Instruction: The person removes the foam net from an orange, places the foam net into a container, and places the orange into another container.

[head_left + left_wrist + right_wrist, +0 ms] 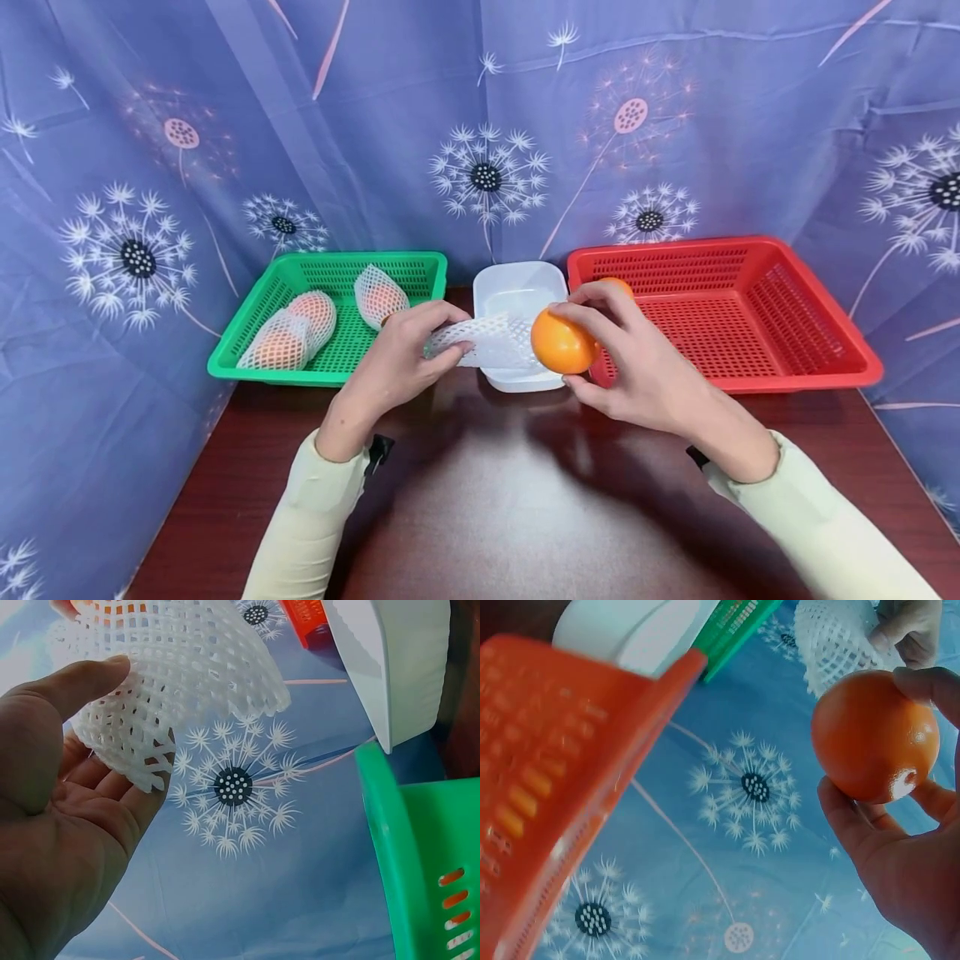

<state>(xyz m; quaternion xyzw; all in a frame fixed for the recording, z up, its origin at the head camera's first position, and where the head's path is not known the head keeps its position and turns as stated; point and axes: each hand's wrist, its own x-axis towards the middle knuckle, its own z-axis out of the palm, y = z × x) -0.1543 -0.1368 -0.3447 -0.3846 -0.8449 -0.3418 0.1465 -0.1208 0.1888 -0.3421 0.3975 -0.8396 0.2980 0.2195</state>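
Observation:
My left hand (408, 350) pinches a white foam fruit net (491, 335) between thumb and fingers, over the front of a white tray (517, 383). In the left wrist view the thumb presses on the mesh of the net (187, 667). An orange (562, 342) is gripped in my right hand (637, 358), right at the net's open end. From the right wrist view, the fingers and thumb curl round the orange (874, 739), and its skin is bare and shiny there. Part of the net's far end is hidden behind the orange in the head view.
At the left, a green basket (277, 379) holds several net-wrapped fruits (277, 337). The red basket (817, 333) at the right has another orange (617, 286) in its left corner, partly behind my right hand. A dark wooden table (510, 517) lies beneath, with a blue dandelion-print cloth (390, 125) behind.

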